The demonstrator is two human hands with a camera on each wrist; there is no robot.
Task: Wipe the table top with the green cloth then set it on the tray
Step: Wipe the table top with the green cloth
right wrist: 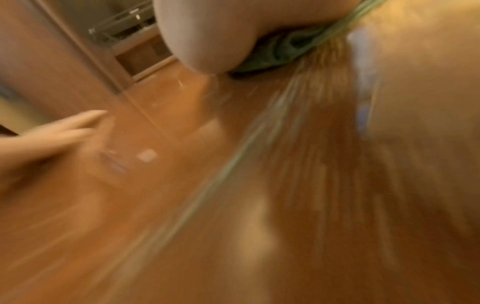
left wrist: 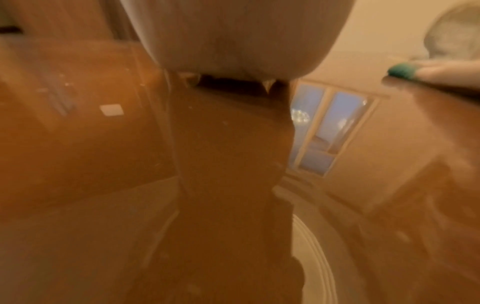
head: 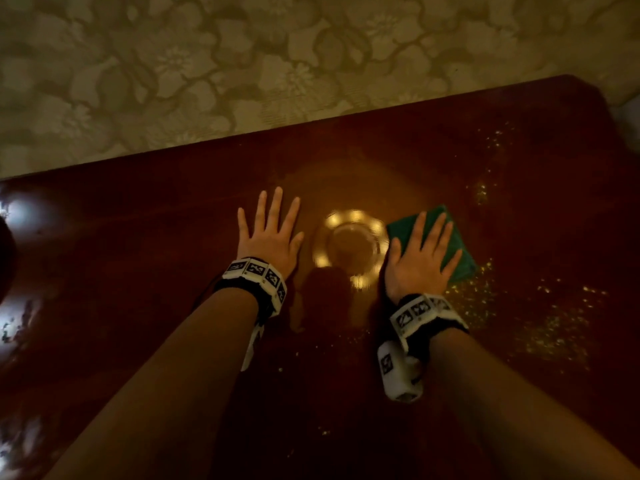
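Dark glossy wood fills most of what I see: the bench (head: 450, 161) runs from lower left to upper right, with a pale flower-patterned floor (head: 207, 64) beyond its far edge. Its polish throws back a ring of ceiling lights (head: 349, 249) right between my two hands.

Progress first. I judge the wipe is in mid-course, not finished: pale crumbs (head: 554, 323) lie scattered over the right part of the bench, beside and nearer than the green cloth (head: 457, 251), and a few specks sit near the front. The stretch around the reflection looks cleaner. The tray is not in any view, so the set-down is wholly ahead of me.

My right hand (head: 420, 258) lies flat on the cloth, fingers straight and spread, pressing it to the wood; that grip is released, a push rather than a hold. The right wrist view is streaked with blur, showing only bunched green under the heel of the palm. My left hand (head: 268, 233) rests flat on bare wood well to the left of the cloth, fingers splayed, holding nothing, seemingly just a brace.

The cloth is a folded pad, roughly square, sitting right of the reflection. It lies turned like a diamond, one corner pointing away and left; any long axis appears to run from that far corner toward the near right, though my hand hides most of it.
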